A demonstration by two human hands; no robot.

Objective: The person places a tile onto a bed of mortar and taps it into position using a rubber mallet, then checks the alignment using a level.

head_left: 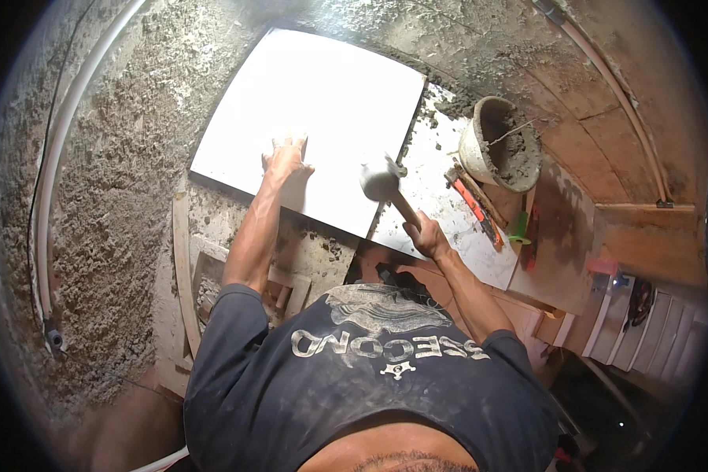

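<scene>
Left hand [288, 157] palm-down on white tile [330, 102]

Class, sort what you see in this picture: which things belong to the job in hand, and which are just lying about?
Belonging to the job:
white tile, under the left hand
mallet, in the right hand
bucket of grey mix, probably

Apparently just lying about:
orange-and-black tool on the marbled slab
green item, kind unclear

Left hand [288, 160] on a white tile [315, 98], mallet [382, 185] in the right hand [427, 235].
The left hand lies with fingers spread; the mallet is at the tile's right edge. A mortar-smeared bucket [472, 153] stands farther right.
</scene>
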